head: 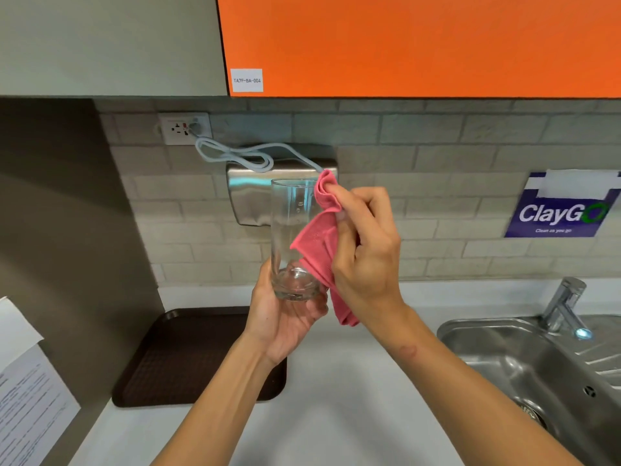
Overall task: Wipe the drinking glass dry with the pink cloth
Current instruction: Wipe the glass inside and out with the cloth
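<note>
Two bare hands meet above the white worktop [336, 381] in the head view, the only view given. The left hand [285, 322] is wrapped around the base of the drinking glass [291, 237], fingers closed on its thick bottom, and holds it upright in the air, mouth up, well above the worktop. The glass is clear and looks empty.

The right hand [364, 250] is clamped on the pink cloth [321, 245], fingertips pinching a bunched fold of it just beside the rim on the glass's right side. From that pinch the cloth hangs down along the right wall of the glass, touching it, and its loose tail drops past the base and below the left hand's fingers.

Behind the glass a steel hand dryer [248, 193] is fixed to the tiled wall, its pale cable [235, 156] looping up to a wall socket [183, 128]. A dark brown tray [174, 361] lies on the worktop below and left of the hands. To the right sits a steel sink [524, 364] with a tap [564, 306]. Above it a blue "ClayGo" sign [561, 213] hangs on the tiles. An orange cupboard door [420, 42] fills the top.
</note>
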